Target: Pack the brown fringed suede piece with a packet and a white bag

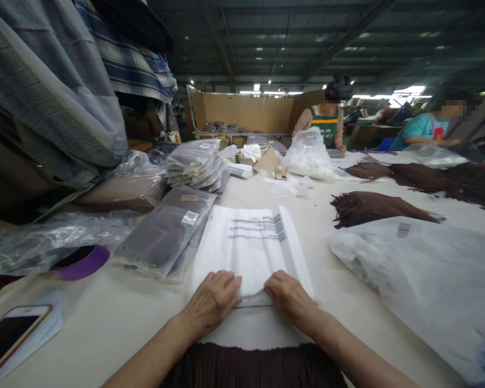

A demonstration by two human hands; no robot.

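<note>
A stack of white plastic bags with dark printed lines lies flat on the table in front of me. My left hand has its fingers curled over the near left edge of the top bag. At the near right edge, my right hand pinches the same bag between thumb and fingers. The bag's near edge sags slightly between the two hands. Close to my body, below the stack, is a dark brown ribbed or fringed fabric, partly cut off by the frame.
Bagged grey textiles and a purple tape roll lie to the left, with a phone nearer. Brown fringed scarves and a large translucent bag occupy the right. Two people work across the table; clothes hang at upper left.
</note>
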